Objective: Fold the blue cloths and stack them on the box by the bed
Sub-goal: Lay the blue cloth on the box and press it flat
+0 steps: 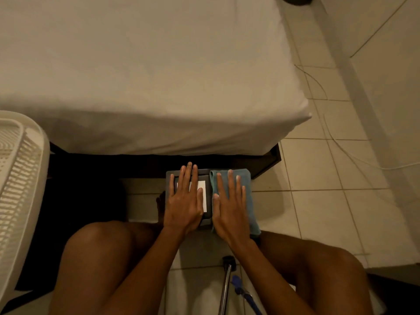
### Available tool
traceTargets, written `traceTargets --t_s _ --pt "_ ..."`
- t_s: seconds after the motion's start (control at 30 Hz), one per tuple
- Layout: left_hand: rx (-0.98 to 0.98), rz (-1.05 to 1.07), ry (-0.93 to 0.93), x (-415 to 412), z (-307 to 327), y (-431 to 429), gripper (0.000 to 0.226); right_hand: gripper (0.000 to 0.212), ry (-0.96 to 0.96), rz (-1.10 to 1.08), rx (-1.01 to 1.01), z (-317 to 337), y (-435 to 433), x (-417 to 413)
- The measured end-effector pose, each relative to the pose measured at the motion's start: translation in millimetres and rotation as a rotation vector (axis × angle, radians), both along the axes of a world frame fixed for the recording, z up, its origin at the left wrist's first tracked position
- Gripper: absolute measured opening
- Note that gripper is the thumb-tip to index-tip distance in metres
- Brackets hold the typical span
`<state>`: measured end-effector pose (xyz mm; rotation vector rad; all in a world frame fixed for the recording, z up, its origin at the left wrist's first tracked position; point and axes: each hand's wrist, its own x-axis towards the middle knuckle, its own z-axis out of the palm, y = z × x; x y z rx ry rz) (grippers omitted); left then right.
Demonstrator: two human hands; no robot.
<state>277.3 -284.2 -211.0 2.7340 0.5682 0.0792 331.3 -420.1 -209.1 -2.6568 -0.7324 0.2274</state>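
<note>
The folded blue cloth is lying under our flat, open right hand, pressing it smooth on the box, while our open left hand is steadying the lid beside it.

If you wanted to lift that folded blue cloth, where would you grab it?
Probably the blue cloth's long right edge, coming from the right: it lies flat on the box, the right hand covers its middle, and that edge stays bare, apparently overhanging.

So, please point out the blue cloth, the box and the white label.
blue cloth [247,185]: head view, bare right part.
box [171,176]: head view, far left rim.
white label [204,187]: head view, uncovered right strip.
</note>
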Motion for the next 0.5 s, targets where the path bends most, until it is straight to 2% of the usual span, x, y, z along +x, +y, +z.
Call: traceTargets --t_s 0.27,0.5 --pt "0.038 -0.023 -0.005 -1.5 -5.1 0.0 0.061 0.056 0.042 0.096 0.032 10.2 16.1 -1.5" --pt "0.029 -0.004 0.002 -0.2 2.9 0.9 0.061 0.057 0.029 -0.132 0.021 1.8 -8.8 6.8"
